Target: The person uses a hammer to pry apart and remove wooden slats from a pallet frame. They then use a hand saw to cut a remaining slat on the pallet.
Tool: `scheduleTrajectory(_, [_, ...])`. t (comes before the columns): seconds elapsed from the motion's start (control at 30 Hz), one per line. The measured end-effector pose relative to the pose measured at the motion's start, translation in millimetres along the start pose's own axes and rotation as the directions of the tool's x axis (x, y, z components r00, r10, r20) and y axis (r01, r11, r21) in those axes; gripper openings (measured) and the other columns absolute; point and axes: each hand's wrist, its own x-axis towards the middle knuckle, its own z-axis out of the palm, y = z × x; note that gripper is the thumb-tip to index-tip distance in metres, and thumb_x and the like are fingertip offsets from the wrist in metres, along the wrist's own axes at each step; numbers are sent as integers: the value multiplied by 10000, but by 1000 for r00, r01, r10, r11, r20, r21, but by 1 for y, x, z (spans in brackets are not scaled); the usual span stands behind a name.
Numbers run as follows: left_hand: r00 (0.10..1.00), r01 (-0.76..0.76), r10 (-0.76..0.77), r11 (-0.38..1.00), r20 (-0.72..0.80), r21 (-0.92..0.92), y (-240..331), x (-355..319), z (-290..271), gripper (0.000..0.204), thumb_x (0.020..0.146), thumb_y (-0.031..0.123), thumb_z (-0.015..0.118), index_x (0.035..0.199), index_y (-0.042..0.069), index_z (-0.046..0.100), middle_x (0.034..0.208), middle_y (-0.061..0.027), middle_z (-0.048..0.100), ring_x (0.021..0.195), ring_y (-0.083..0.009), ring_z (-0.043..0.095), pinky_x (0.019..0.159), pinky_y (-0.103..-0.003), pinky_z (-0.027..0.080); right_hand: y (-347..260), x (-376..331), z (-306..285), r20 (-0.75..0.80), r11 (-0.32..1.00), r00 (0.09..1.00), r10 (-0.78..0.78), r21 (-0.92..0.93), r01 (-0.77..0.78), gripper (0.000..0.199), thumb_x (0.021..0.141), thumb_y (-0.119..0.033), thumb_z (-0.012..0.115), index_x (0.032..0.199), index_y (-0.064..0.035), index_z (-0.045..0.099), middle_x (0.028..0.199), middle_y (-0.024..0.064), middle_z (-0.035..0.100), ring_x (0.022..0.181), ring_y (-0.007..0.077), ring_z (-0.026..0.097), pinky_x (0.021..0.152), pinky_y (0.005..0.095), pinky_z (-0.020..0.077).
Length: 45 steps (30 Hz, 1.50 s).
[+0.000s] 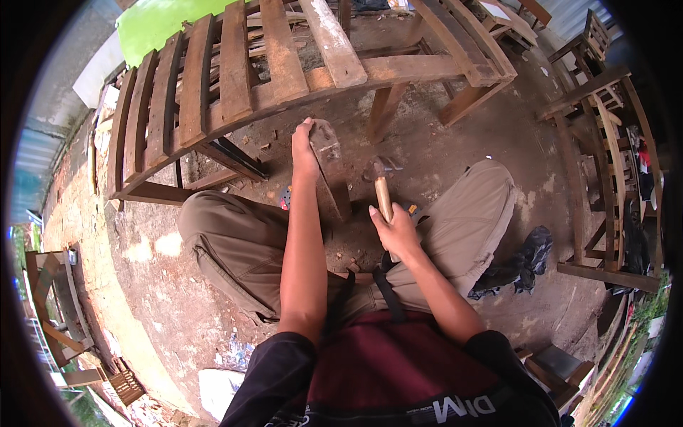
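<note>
In front of me, between my bent legs, my left hand [304,153] is wrapped round the upper left edge of a weathered wooden plank [330,160]. The plank slants down toward the floor, and its top end looks worn. My right hand [398,231] grips a hammer [383,196] by its pale wooden handle. The dark hammer head, slightly blurred, points away from me, to the right of the plank and apart from it. My left fingers are partly hidden behind the plank's edge.
A slatted wooden frame [277,89] on legs stands just beyond my hands. More wooden frames [597,178] line the right side. Dark crumpled plastic [526,260] lies by my right leg. A bright green sheet [160,32] is at the far left, and wood scraps litter the floor.
</note>
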Motion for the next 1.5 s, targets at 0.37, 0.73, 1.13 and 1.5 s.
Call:
scheduleTrajectory(0.37, [997, -65, 71, 988, -40, 143, 11, -40, 31, 601, 1058, 533, 337, 1026, 22, 651, 895, -56, 654, 818, -170, 601, 771, -319, 481, 87, 128, 37, -61, 823, 987, 147, -545, -156, 482, 881, -228, 713, 1259, 41, 580, 1226, 272, 643, 1142, 369, 651, 935, 437, 550])
scheduleTrajectory(0.73, [989, -93, 65, 973, 134, 212, 26, -59, 37, 352, 945, 338, 514, 1045, 15, 612, 906, -102, 626, 874, -200, 605, 809, -330, 481, 34, 117, 31, 206, 906, 903, -377, -118, 406, 910, 786, -222, 779, 1548, -59, 310, 1495, 264, 422, 1402, 397, 421, 1118, 469, 409])
scheduleTrajectory(1.13, [951, 77, -113, 988, 287, 134, 30, -61, 26, 441, 912, 373, 509, 934, -46, 644, 832, -215, 660, 837, -301, 639, 836, -393, 484, 37, 94, 67, 279, 863, 822, -496, 51, 503, 764, 733, -434, 867, 1262, 10, 540, 1188, 251, 640, 1144, 427, 615, 941, 478, 503])
scheduleTrajectory(1.5, [922, -377, 317, 864, 222, 334, 17, -71, 52, 532, 986, 249, 659, 1382, -58, 477, 1280, -123, 595, 1215, -197, 545, 1078, -336, 385, -2, 75, 54, -107, 926, 921, -375, -95, 366, 806, 726, -505, 857, 1162, 82, 518, 1025, 319, 634, 1023, 474, 644, 855, 507, 532])
